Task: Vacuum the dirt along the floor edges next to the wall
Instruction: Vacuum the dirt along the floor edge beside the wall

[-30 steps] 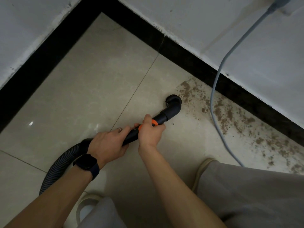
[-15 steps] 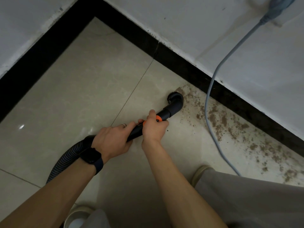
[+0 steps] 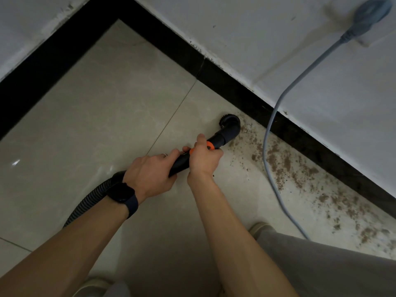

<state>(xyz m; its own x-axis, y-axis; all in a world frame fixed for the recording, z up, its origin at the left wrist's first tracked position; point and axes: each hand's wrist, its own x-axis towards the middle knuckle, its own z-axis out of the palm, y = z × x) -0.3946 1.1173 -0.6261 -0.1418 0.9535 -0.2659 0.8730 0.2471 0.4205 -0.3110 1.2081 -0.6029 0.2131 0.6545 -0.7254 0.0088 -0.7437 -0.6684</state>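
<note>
A black vacuum wand (image 3: pixel 216 139) with an orange ring (image 3: pixel 209 146) ends in a round brush nozzle (image 3: pixel 230 122), which rests on the tiled floor close to the black skirting (image 3: pixel 252 101). My left hand (image 3: pixel 150 173) grips the wand's rear part where the ribbed hose (image 3: pixel 85 205) joins. My right hand (image 3: pixel 204 158) grips the wand further forward, at the orange ring. Brown dirt (image 3: pixel 278 163) is strewn along the floor edge to the right of the nozzle, following the wall.
A grey power cable (image 3: pixel 271 125) hangs from a plug (image 3: pixel 368 12) in a wall socket and trails across the dirt to the floor. My grey trouser leg (image 3: pixel 321 264) and shoe (image 3: pixel 258 227) are at lower right. The two walls meet in a corner at upper left.
The nozzle has moved up toward the skirting and reached the left end of the dirt band. Some dirt near the nozzle is gone. Both hands kept their grip.
</note>
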